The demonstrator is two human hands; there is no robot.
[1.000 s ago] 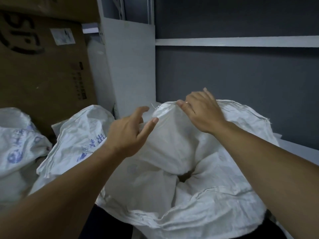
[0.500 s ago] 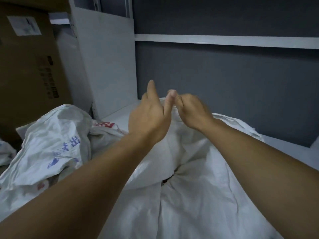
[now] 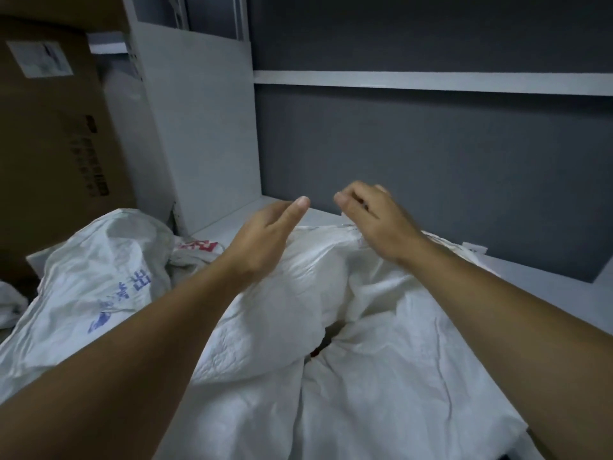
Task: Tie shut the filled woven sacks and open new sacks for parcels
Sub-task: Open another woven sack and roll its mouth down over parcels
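Sack (image 3: 381,376) mouth is gaping only slightly; left hand (image 3: 265,234) is hovering loose, thumb out, apart from right hand (image 3: 378,224), whose curling fingers (image 3: 361,195) are hiding any grip

The right hand (image 3: 374,220) hides its fingertips — grip on the sack (image 3: 381,376) unclear

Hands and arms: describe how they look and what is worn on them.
The left hand and right hand are bare, without gloves. The left forearm and right forearm are uncovered to the frame's edge: no sleeves, watch or wristband. A short, plain nail shows on the left hand. A dark spot on a right finger is too blurred to identify.
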